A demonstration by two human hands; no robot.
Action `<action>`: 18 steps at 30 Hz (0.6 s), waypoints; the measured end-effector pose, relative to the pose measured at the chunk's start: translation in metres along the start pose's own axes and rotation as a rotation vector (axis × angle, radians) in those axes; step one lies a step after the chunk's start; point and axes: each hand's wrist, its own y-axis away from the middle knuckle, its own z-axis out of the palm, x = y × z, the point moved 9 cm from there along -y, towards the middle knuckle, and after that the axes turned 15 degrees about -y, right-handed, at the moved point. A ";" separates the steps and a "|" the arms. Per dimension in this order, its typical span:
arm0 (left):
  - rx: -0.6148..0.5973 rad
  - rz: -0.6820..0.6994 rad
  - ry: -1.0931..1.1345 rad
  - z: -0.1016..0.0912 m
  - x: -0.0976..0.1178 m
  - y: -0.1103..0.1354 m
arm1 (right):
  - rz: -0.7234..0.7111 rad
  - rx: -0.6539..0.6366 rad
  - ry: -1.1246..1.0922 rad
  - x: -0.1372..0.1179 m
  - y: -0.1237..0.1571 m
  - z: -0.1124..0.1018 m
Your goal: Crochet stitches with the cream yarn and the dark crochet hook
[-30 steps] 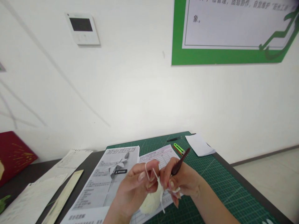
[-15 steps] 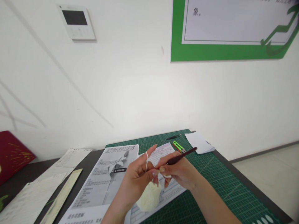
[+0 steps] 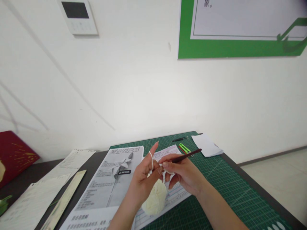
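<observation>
Pale yarn (image 3: pixel 152 159) loops round the raised index finger of my left hand (image 3: pixel 146 175), whose thumb and other fingers pinch a small piece of white crochet work (image 3: pixel 169 172). My right hand (image 3: pixel 185 174) grips a dark brown crochet hook (image 3: pixel 187 156), its handle pointing up to the right. The hook's tip meets the work between both hands, where the fingers hide it. Below the hands, a cream ball of yarn (image 3: pixel 154 198) rests on a printed form (image 3: pixel 177 195).
A printed sheet with a flower picture (image 3: pixel 96 198) lies to the left. Beyond are a long pale strip (image 3: pixel 66 198) and handwritten pages (image 3: pixel 35 199). On the green cutting mat (image 3: pixel 223 179) lie green thread snips (image 3: pixel 184 148), black tweezers (image 3: pixel 179 139) and white paper (image 3: pixel 206 145).
The hook has tilted flatter, and my left index finger stands more upright. Both hands stay close together at the work. The camera view has shifted slightly.
</observation>
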 end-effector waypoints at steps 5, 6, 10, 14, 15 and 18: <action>0.074 0.053 -0.231 -0.006 0.012 -0.001 | -0.021 0.047 0.010 -0.001 -0.002 -0.006; 0.073 0.062 -0.248 -0.006 0.015 -0.001 | -0.048 0.051 0.006 -0.003 -0.002 -0.006; 0.023 0.038 -0.132 -0.003 0.015 0.001 | -0.168 0.050 -0.011 -0.012 0.000 -0.001; 0.006 0.002 0.021 -0.004 0.007 0.004 | -0.217 0.017 -0.039 -0.016 0.002 0.004; -0.012 0.014 0.026 -0.003 0.007 0.004 | -0.217 0.008 -0.048 -0.017 0.002 0.004; -0.065 0.057 0.032 -0.002 0.009 0.005 | -0.201 -0.003 -0.070 -0.018 0.003 0.003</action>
